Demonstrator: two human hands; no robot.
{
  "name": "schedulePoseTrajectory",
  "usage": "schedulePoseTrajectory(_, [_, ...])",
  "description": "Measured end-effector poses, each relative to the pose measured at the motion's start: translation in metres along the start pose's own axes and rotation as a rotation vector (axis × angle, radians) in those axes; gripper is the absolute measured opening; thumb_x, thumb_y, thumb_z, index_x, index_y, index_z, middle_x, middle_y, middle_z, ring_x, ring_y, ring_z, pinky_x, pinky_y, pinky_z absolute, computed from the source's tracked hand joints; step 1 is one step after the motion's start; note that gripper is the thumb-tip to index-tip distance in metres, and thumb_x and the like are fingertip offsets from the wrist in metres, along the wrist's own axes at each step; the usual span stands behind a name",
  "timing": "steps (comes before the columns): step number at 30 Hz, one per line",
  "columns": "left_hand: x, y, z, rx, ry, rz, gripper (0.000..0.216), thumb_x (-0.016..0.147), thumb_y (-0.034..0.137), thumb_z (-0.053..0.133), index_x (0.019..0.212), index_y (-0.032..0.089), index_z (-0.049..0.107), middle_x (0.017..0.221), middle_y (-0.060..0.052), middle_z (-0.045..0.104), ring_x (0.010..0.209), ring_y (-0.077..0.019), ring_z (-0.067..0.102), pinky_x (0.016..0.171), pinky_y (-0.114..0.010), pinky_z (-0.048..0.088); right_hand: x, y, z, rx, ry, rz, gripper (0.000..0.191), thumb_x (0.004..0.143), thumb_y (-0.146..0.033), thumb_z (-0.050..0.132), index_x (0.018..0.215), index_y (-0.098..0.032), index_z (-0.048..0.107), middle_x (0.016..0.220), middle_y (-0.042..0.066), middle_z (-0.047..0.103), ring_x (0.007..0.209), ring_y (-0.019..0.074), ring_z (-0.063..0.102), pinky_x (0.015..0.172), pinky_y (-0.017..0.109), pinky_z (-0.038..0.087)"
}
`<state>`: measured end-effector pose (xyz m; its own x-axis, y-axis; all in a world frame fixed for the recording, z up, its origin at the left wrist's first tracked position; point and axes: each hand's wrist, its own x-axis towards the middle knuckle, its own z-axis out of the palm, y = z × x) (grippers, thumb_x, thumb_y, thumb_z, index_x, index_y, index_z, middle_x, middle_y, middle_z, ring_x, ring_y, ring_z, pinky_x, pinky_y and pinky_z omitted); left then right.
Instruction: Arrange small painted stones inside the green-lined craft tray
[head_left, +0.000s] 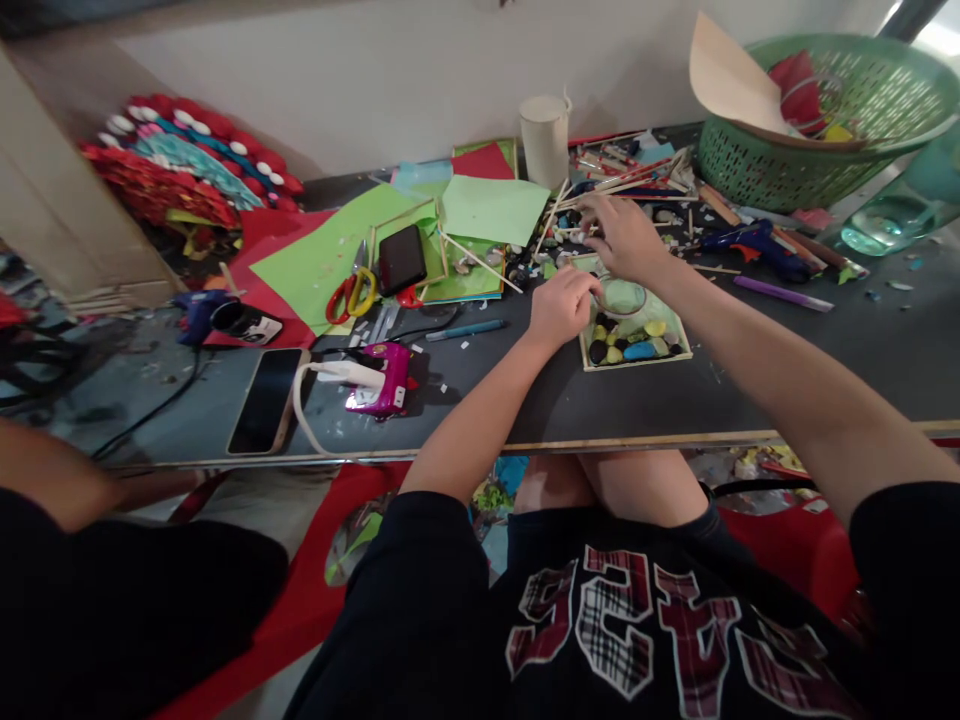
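A shallow frame-like tray (636,366) with a pale stick rim lies on the table before me. Yellow, black and blue pebbles (639,350) fill its near side, and a round clear-looking piece (622,296) sits behind them. At the tray's left edge is my left hand (562,305), its fingers curled together; what they hold, if anything, is hidden. My right hand (626,238) reaches over the tray's far edge towards loose pebbles (559,240) and thin sticks. Its fingers are bent, with a gap between thumb and forefinger.
Green paper (495,208), scissors (352,293) and a dark phone-like object (402,260) lie left of the pile. Nearer are a pink power adapter (386,380) and a phone (268,400). A green basket (787,165), glue gun (757,246) and purple pen (783,293) are rightward. Another person's arm (52,475) shows left.
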<state>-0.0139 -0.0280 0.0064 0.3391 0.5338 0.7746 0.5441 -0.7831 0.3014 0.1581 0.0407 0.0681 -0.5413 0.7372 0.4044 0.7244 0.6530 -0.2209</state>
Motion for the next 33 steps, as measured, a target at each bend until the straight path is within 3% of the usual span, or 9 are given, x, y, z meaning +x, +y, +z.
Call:
schedulePoseTrajectory(3, [0.001,0.0,0.001,-0.001,0.012,-0.156,0.028,0.104,0.019,0.043,0.12,0.021,0.065,0.095,-0.006,0.075,0.094,-0.0189,0.069,0.087,-0.032,0.054,-0.032,-0.006,-0.006,0.181,0.062,0.124,0.05,0.095,-0.04,0.06,0.14,-0.018,0.051,0.111,0.012,0.077,0.109,0.0333,0.071,0.102,0.054,0.054])
schedulePoseTrajectory(5, [0.003,0.001,0.001,-0.011,0.014,-0.178,0.032,0.108,0.033,0.045,0.134,0.022,0.06,0.102,-0.008,0.076,0.098,-0.0195,0.07,0.091,-0.033,0.055,-0.052,-0.01,-0.008,0.261,0.096,0.197,0.057,0.09,-0.049,0.067,0.138,-0.023,0.052,0.112,0.011,0.078,0.103,0.0324,0.072,0.098,0.055,0.055])
schedulePoseTrajectory(8, [0.007,0.002,-0.001,-0.042,-0.005,-0.146,0.043,0.108,0.053,0.045,0.13,0.023,0.066,0.107,-0.01,0.077,0.104,-0.0215,0.07,0.095,-0.036,0.056,-0.072,-0.016,-0.01,0.361,0.154,0.268,0.058,0.085,-0.051,0.072,0.134,-0.024,0.056,0.112,0.01,0.078,0.096,0.0295,0.073,0.094,0.052,0.058])
schedulePoseTrajectory(11, [0.009,0.002,-0.003,-0.071,-0.05,-0.143,0.052,0.104,0.062,0.043,0.117,0.023,0.075,0.11,-0.01,0.078,0.106,-0.0222,0.071,0.095,-0.037,0.056,-0.078,-0.019,-0.01,0.443,0.213,0.322,0.057,0.078,-0.049,0.078,0.126,-0.023,0.061,0.112,0.01,0.077,0.094,0.028,0.073,0.09,0.05,0.06])
schedulePoseTrajectory(15, [0.008,0.0,-0.002,-0.131,-0.105,-0.166,0.044,0.097,0.06,0.058,0.117,0.025,0.077,0.112,-0.01,0.079,0.106,-0.0219,0.071,0.089,-0.034,0.058,-0.078,-0.016,-0.008,0.594,0.242,0.382,0.056,0.069,-0.049,0.086,0.114,-0.022,0.066,0.096,0.007,0.077,0.087,0.0266,0.073,0.086,0.049,0.062])
schedulePoseTrajectory(20, [0.007,-0.001,-0.001,-0.188,-0.085,-0.169,0.023,0.096,0.04,0.07,0.11,0.025,0.08,0.104,-0.007,0.08,0.102,-0.0211,0.072,0.091,-0.036,0.057,-0.077,-0.012,-0.004,0.744,0.18,0.429,0.046,0.064,-0.046,0.09,0.098,-0.021,0.069,0.076,0.004,0.075,0.078,0.0276,0.073,0.081,0.052,0.063])
schedulePoseTrajectory(26, [0.009,0.001,-0.005,-0.217,-0.099,-0.228,0.017,0.096,0.035,0.071,0.106,0.025,0.081,0.106,-0.007,0.08,0.101,-0.0205,0.072,0.091,-0.036,0.057,-0.075,-0.006,0.004,0.856,0.145,0.407,0.052,0.064,-0.052,0.086,0.103,-0.023,0.066,0.077,0.003,0.076,0.071,0.024,0.072,0.068,0.043,0.061])
schedulePoseTrajectory(33, [0.008,-0.002,-0.005,-0.272,-0.084,-0.309,0.028,0.096,0.047,0.07,0.106,0.024,0.081,0.109,-0.008,0.08,0.095,-0.0184,0.074,0.075,-0.028,0.056,-0.079,0.0,0.017,0.804,0.213,0.37,0.056,0.075,-0.059,0.075,0.115,-0.023,0.058,0.089,0.005,0.077,0.071,0.0206,0.069,0.069,0.04,0.058])
